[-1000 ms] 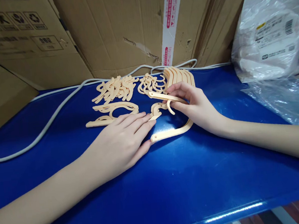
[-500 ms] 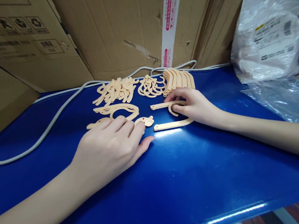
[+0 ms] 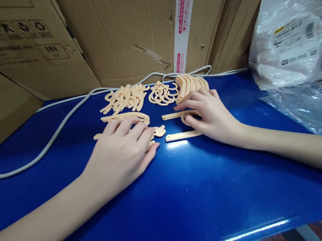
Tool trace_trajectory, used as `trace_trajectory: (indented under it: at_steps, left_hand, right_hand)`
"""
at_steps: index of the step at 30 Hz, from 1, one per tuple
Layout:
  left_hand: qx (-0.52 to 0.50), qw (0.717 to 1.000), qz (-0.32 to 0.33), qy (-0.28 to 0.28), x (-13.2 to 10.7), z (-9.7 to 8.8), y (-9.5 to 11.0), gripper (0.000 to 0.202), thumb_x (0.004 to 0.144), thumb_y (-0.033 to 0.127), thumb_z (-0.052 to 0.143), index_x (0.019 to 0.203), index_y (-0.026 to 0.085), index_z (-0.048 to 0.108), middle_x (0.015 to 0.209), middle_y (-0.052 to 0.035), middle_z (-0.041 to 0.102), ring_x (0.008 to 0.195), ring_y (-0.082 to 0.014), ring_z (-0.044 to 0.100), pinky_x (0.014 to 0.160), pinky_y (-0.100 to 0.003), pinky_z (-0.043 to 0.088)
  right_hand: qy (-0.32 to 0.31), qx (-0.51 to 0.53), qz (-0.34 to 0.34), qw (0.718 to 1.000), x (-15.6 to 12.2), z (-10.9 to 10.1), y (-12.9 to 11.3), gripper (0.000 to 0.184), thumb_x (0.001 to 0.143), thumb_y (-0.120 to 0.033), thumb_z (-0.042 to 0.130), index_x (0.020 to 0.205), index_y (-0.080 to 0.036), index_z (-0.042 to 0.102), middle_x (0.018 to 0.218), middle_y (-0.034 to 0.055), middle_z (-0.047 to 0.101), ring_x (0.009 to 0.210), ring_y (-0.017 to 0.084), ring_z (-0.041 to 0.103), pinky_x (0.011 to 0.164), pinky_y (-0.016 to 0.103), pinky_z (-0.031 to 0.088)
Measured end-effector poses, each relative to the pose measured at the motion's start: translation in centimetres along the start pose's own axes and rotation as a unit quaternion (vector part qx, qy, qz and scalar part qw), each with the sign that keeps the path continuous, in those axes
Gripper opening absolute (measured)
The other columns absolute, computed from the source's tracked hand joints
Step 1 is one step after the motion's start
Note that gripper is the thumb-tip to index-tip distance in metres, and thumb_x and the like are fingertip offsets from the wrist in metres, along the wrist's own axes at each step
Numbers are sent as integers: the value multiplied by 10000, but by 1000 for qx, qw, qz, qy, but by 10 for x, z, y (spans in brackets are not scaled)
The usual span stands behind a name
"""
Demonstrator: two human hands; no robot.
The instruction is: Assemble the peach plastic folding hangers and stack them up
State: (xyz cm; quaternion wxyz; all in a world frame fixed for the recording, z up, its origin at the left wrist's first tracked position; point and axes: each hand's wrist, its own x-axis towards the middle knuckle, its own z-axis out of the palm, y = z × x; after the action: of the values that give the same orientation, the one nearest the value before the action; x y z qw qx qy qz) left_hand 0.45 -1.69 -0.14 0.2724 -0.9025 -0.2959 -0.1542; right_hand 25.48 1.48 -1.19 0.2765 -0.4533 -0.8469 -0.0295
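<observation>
My left hand (image 3: 120, 147) lies palm down with fingers apart over beige plastic pieces, hiding most of them. A knobbed end piece (image 3: 160, 131) shows past its fingertips, and a curved hanger arm (image 3: 123, 117) lies just beyond. Over to the right, my right hand (image 3: 209, 115) has its thumb and fingers spread above another hanger arm (image 3: 172, 116) with a hook beside it. A second straight arm piece (image 3: 181, 136) runs under or beside that hand. What the right fingertips touch cannot be made out.
Farther back lie a loose pile of curved pieces (image 3: 128, 97), a pile of hooks (image 3: 161, 93) and a stacked row of arms (image 3: 190, 85). A white cable (image 3: 71, 114) crosses the blue table (image 3: 186, 194). Cardboard boxes (image 3: 128, 28) stand behind, plastic wrap (image 3: 288, 49) at right.
My left hand has shifted slightly up and covers more of the pieces. My right fingers have lifted and spread, moving a little off the hanger arm. The pieces lie nearly as before.
</observation>
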Motion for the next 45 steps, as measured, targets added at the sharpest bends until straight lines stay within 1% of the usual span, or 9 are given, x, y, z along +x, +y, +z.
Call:
trace_trajectory:
  at_steps: [5, 9, 12, 19, 25, 30, 35, 41, 45]
  left_hand:
    - [-2, 1000, -5, 0, 0, 0, 0, 254, 962, 225, 501, 984, 95, 718, 921, -139, 741, 933, -356, 666, 740, -464, 471]
    - [-18, 1000, -14, 0, 0, 0, 0, 241, 956, 227, 513, 984, 103, 717, 931, -131, 738, 938, -354, 658, 733, -459, 460]
    - [-29, 999, -24, -2, 0, 1, 0, 244, 956, 227, 514, 1018, 115, 722, 948, -130, 738, 941, -337, 654, 749, -451, 454]
    - [-43, 999, -27, 2, -1, 1, -1, 240, 951, 219, 511, 1001, 114, 721, 941, -131, 734, 949, -329, 648, 757, -441, 441]
    - [-53, 998, -35, -1, 0, -1, 0, 252, 958, 223, 503, 1072, 133, 710, 986, -114, 738, 954, -326, 652, 751, -442, 437]
    - [-66, 997, -35, 0, -1, -1, 1, 242, 973, 224, 499, 1085, 135, 694, 1015, -119, 735, 977, -325, 652, 748, -434, 435]
    - [-112, 993, -38, -2, -2, -2, 2, 189, 974, 189, 499, 986, 169, 686, 924, -79, 723, 896, -300, 647, 731, -420, 430]
    - [-117, 992, -41, 9, -1, -6, 4, 192, 986, 146, 460, 928, 131, 643, 918, -117, 686, 866, -284, 655, 720, -388, 459]
    - [-147, 986, -73, 43, -4, -6, 5, 164, 1000, 119, 428, 1002, 127, 591, 970, -98, 641, 797, -206, 656, 692, -308, 489]
  right_hand:
    - [-4, -111, -141, 984, -8, -10, -22, 324, 979, -437, 576, 938, -183, 772, 976, 90, 690, 965, 269, 569, 886, 420, 349]
    - [-11, -201, -243, 949, -11, -9, -29, 295, 1023, -262, 516, 826, -156, 708, 885, 79, 679, 845, 228, 564, 767, 360, 360]
    - [-20, -227, -274, 934, -12, -7, -31, 296, 1048, -234, 455, 833, -157, 641, 801, 53, 656, 749, 216, 568, 729, 356, 370]
    - [-38, -252, -290, 922, -19, -6, -33, 249, 1077, -266, 381, 951, -162, 571, 722, 21, 645, 639, 216, 618, 622, 352, 362]
    - [-43, -247, -280, 927, -21, -8, -34, 282, 1090, -273, 338, 957, -162, 560, 657, 1, 613, 518, 169, 605, 483, 322, 248]
    - [-27, -226, -279, 933, -21, -8, -33, 322, 1098, -290, 318, 987, -155, 589, 624, -11, 606, 482, 136, 606, 446, 314, 192]
    - [-18, -195, -267, 943, -19, -8, -30, 330, 1094, -306, 342, 1016, -145, 620, 656, -5, 661, 539, 145, 665, 436, 308, 229]
    - [24, -149, -270, 951, -17, -7, -27, 317, 1069, -270, 384, 1052, -94, 647, 756, 26, 724, 618, 141, 682, 533, 307, 356]
    - [3, -156, -264, 952, -17, -6, -26, 340, 1082, -283, 357, 1090, -116, 653, 725, 7, 697, 598, 135, 671, 495, 309, 307]
